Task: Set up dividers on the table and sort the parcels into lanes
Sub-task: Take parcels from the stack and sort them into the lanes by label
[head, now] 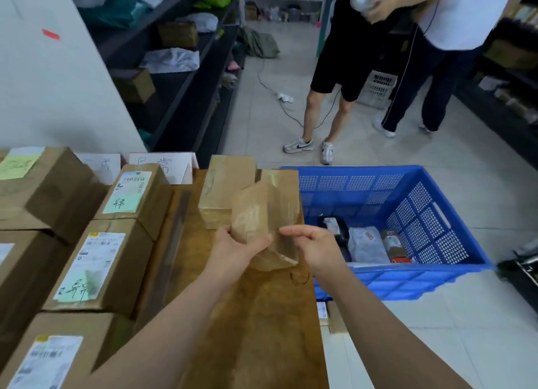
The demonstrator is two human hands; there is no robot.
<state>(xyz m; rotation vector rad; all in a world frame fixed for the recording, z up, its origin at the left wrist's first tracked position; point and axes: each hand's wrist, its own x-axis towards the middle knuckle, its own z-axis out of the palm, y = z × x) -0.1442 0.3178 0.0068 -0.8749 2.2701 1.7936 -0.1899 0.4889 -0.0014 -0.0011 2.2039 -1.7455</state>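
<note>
My left hand (237, 247) grips a small taped brown parcel (262, 220) from its left side, holding it tilted above the wooden table (256, 316). My right hand (311, 244) is at the parcel's right edge, fingers spread and touching it. Just behind the held parcel stands another brown box (225, 185), with a further box (283, 185) at the table's far right edge. Labelled cardboard parcels (96, 260) with green notes are lined up along the left. Folded white paper cards (163, 163) with handwriting stand at the table's far edge. A dark strip (171, 237) runs along the table between the lanes.
A blue perforated plastic crate (422, 202) sits on the floor right of the table, holding several wrapped packets (366, 243). Two people (343, 68) stand on the tiled floor beyond. Dark shelving (180, 68) with bags lines the left wall. A cable (270, 91) crosses the floor.
</note>
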